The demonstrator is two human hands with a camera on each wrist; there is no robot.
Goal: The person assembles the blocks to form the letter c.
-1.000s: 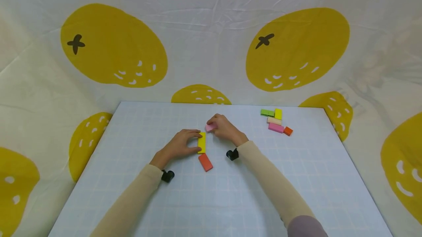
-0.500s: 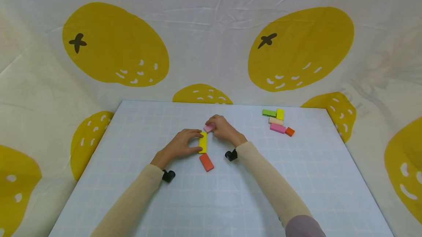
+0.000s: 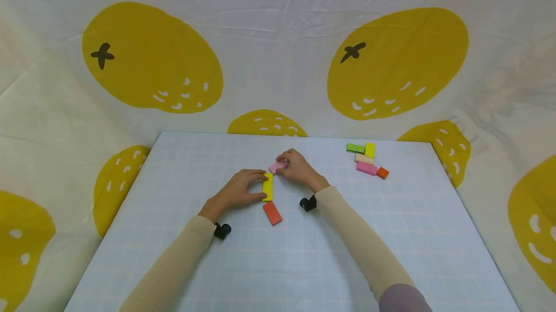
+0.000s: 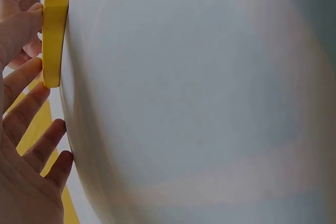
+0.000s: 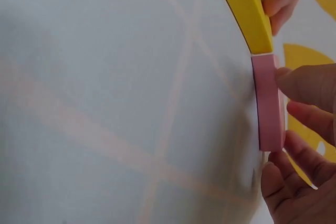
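Observation:
My left hand (image 3: 236,189) holds a yellow block (image 3: 268,187), thumb near its near end and fingertips at its far end. The block lies on the tabletop, seen edge-on as a yellow block (image 4: 54,35) in the left wrist view. With thumb and fingers my right hand (image 3: 297,167) pinches a pink block (image 3: 275,167) by the yellow block's far end. In the right wrist view the pink block (image 5: 269,103) meets the yellow block (image 5: 247,11) end to end, at an angle. A red block (image 3: 272,213) lies aslant at the yellow block's near end.
At the back right lies a group of blocks: a green block (image 3: 355,148), a yellow one, a cream block (image 3: 364,158), a darker pink block (image 3: 367,169) and a small orange block (image 3: 382,172). A fruit-patterned cloth (image 3: 273,61) hangs behind the checked table (image 3: 208,273).
My right hand has shifted slightly to the right on the pink block, so more of the block shows. The left hand and the yellow and red blocks stay practically where they were.

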